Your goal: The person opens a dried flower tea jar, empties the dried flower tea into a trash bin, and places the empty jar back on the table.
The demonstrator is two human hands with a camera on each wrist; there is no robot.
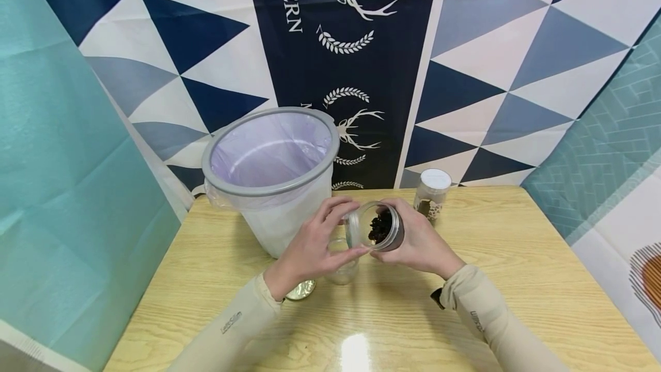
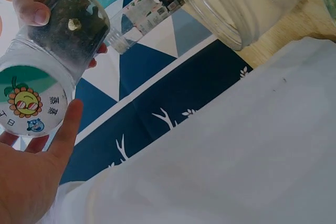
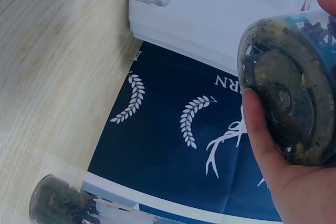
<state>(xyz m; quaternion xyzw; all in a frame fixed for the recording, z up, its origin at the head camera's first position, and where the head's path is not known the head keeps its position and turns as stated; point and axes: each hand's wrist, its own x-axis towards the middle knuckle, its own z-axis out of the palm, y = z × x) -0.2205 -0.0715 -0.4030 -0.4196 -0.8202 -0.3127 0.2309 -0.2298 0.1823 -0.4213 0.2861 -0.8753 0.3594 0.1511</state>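
Observation:
My right hand [image 1: 420, 243] grips a clear jar [image 2: 68, 30], tipped on its side, its mouth toward the left. Dark, dried-looking pieces [image 1: 381, 227] lie inside it, and more show through the base in the right wrist view. Between fingers and thumb my left hand [image 1: 320, 240] holds a round lid [image 2: 31, 100] with a green and white label and a cartoon sunflower. The lid is right at the jar's rim, tilted away so the mouth shows in the head view. Below the hands, an open clear jar [image 1: 342, 274] stands on the table, partly hidden by the left hand.
A white bin [image 1: 258, 228] with a grey rim and a thin liner stands at the back left. At the back right is a white-lidded jar [image 1: 434, 188] with dark contents. A shiny gold disc [image 1: 301, 290] lies on the wooden table [image 1: 542, 280] beside the left wrist.

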